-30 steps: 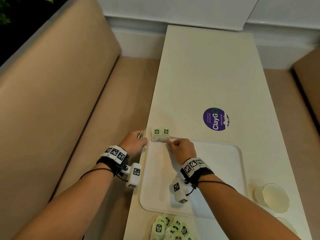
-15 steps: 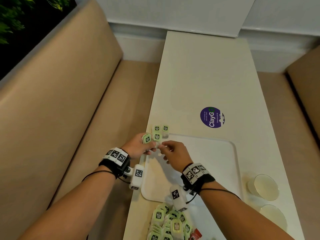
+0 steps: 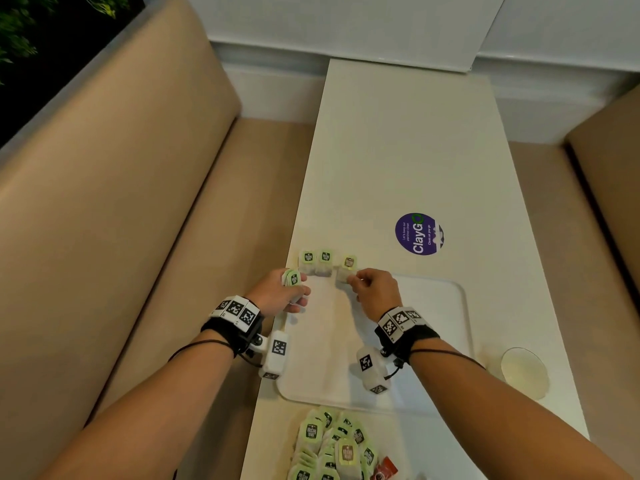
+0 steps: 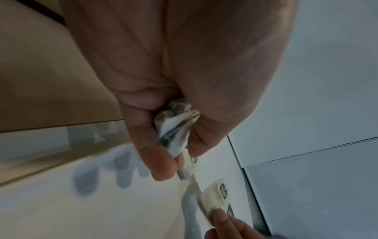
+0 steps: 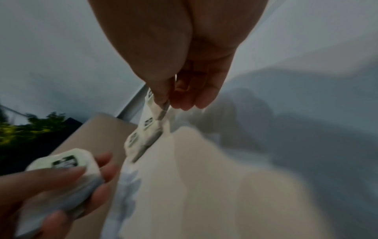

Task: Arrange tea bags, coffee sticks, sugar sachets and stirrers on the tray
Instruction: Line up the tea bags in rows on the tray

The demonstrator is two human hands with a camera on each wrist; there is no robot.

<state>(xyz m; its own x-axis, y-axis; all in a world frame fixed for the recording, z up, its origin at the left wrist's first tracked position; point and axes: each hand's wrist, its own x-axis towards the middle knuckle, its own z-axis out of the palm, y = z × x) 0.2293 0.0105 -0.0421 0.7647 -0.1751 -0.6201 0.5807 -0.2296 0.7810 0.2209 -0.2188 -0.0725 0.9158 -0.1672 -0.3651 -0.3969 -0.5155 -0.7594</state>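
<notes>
Two tea bags (image 3: 316,262) placed — right hand (image 3: 375,291) pinches third tea bag (image 3: 347,270).

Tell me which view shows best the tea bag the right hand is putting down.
The head view: the tea bag is sharp, pinched by the right hand at the tray's far edge. The left wrist view shows it small and low; the right wrist view shows only a blurred edge.

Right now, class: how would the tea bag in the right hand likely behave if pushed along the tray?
The tea bag, pinched by the right hand, looks thin and papery, so probably light and floppy. Lying flat on the tray, it would likely slide or crumple, not roll.
</notes>
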